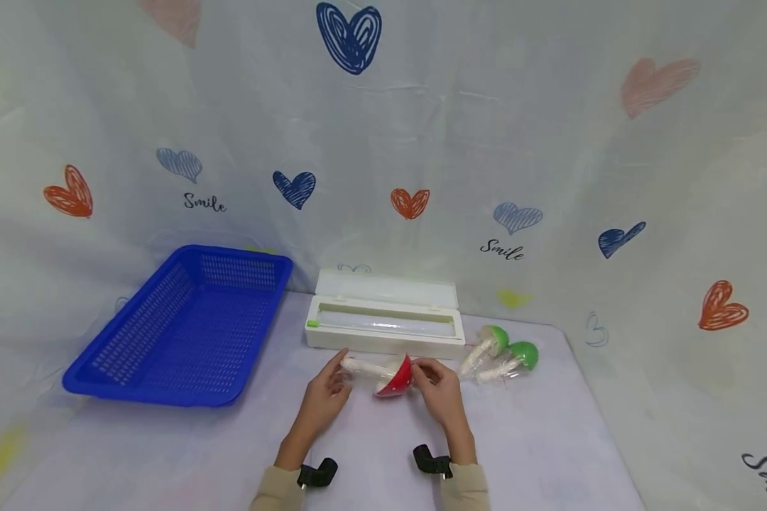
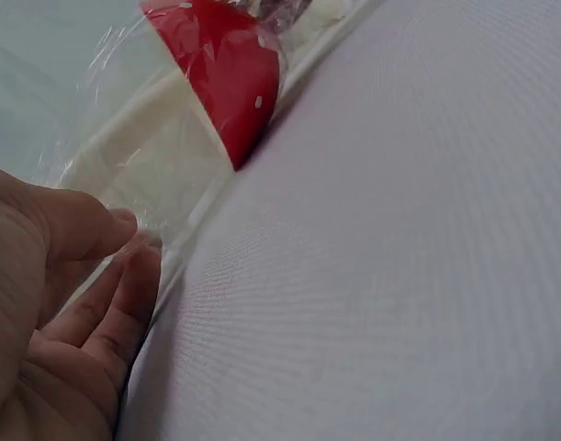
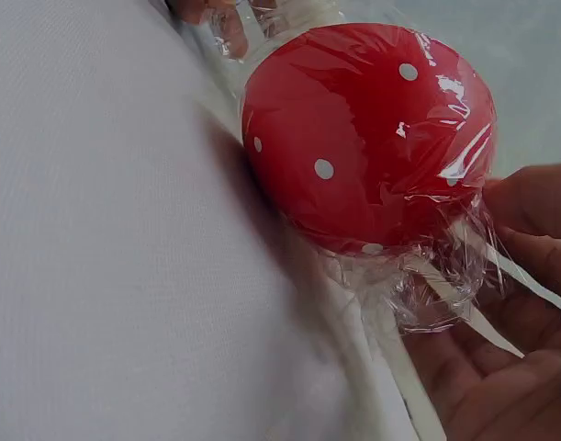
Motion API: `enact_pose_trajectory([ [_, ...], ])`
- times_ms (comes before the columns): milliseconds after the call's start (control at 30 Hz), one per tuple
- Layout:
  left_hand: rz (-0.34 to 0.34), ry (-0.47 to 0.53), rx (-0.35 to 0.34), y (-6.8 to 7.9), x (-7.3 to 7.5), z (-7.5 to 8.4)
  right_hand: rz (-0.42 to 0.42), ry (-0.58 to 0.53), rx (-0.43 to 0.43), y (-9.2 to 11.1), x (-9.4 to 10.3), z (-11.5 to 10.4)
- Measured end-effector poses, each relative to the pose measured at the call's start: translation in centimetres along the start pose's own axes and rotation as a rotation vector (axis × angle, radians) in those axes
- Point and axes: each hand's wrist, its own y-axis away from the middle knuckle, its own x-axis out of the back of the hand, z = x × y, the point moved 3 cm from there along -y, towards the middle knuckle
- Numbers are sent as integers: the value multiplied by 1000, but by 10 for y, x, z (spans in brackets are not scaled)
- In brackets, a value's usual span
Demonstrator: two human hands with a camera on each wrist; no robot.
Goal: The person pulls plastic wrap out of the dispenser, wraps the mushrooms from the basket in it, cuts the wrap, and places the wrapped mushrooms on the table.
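Observation:
A toy mushroom (image 1: 397,381) lies on the table between both hands. It has a white-dotted red cap, a pale stem and a clear plastic film (image 2: 174,197) around it. My left hand (image 1: 324,401) pinches the film at the stem end between thumb and fingertips. On the cap side, my right hand (image 1: 439,394) holds the mushroom, thumb against the cap edge and fingers around the bunched film (image 3: 436,289). Just behind them stands a white cling film box (image 1: 383,344), lid raised, with a roll inside.
Two film-wrapped mushrooms with green caps (image 1: 524,354) lie right of the box. A blue plastic basket (image 1: 166,392) stands at the left. Behind the table (image 1: 371,461) hangs a heart-patterned cloth (image 1: 447,142).

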Motion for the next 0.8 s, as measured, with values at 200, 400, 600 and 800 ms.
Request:
enact_pose_trajectory([
  [200,-11,-40,15,2,-8,-3,-99,7,81,5,8,22],
  [400,16,-11,30,6,-6,-4,-240,-131,39,7,2,29],
  [600,36,89,79,3,-2,-1,-230,-158,-30,2,-1,28],
  [800,7,126,118,-1,-3,0,-160,-240,-70,-4,-1,29],
])
